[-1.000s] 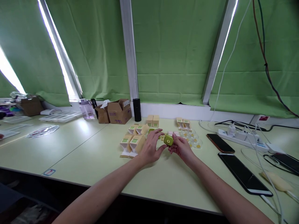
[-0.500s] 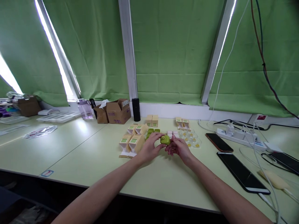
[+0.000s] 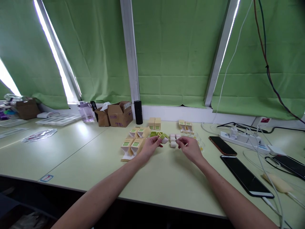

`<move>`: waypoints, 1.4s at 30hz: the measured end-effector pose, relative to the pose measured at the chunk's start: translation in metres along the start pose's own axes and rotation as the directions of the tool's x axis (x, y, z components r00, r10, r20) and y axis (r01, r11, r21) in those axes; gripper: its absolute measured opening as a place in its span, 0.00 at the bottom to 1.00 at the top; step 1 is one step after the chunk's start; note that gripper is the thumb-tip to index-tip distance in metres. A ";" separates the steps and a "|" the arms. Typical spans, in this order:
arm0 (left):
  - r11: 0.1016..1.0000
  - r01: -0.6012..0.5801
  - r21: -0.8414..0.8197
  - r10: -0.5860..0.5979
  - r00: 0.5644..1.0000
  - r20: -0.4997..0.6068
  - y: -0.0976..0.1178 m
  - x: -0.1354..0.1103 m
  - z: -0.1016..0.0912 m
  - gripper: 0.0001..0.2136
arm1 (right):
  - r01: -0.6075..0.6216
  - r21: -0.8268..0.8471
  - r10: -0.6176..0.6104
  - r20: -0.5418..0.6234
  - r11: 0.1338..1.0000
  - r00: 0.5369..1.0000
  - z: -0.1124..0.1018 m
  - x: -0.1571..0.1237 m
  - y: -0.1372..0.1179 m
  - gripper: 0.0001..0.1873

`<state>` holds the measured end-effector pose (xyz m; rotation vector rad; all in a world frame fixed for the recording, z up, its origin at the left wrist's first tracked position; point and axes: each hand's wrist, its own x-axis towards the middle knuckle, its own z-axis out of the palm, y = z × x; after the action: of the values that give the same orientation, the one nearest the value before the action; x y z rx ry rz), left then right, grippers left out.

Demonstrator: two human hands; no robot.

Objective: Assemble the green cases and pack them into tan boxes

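My left hand [image 3: 150, 146] is closed, its thumb and fingers pinching a small rounded green case [image 3: 163, 137] with a white part showing low on its right side. Opposite it, my right hand [image 3: 190, 149] has thumb and index finger pressed together beside a small group of white and pinkish rolls [image 3: 173, 144]; what is in its fingertips, if anything, is too small to make out. Several other green pieces [image 3: 153, 134] lie just behind the left hand. Clear round pieces with yellow centres [image 3: 201, 146] are partly hidden behind the right hand.
Open tan boxes [image 3: 135, 144] stand left of my hands, with more small boxes [image 3: 154, 123] behind. Two phones [image 3: 246, 175] and a power strip [image 3: 243, 140] with tangled cables lie at right. Cardboard boxes [image 3: 120, 114] and a black cylinder [image 3: 138, 112] stand by the wall.
My hands have moved apart. The left has carried the green case slightly left and turned it so a white part shows; the right has let go of it and moved right, beside the white rolls.
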<state>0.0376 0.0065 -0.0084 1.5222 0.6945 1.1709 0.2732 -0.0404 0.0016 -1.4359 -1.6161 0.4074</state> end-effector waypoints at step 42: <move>0.982 0.026 -0.185 -0.054 0.987 -0.149 -0.009 0.007 -0.007 0.28 | -0.091 0.633 -0.100 0.259 0.769 0.961 -0.025 0.005 -0.004 0.26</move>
<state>0.0344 0.0177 -0.0150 1.2697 0.6962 1.2941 0.2913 -0.0445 0.0197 -0.8646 -1.4756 1.0911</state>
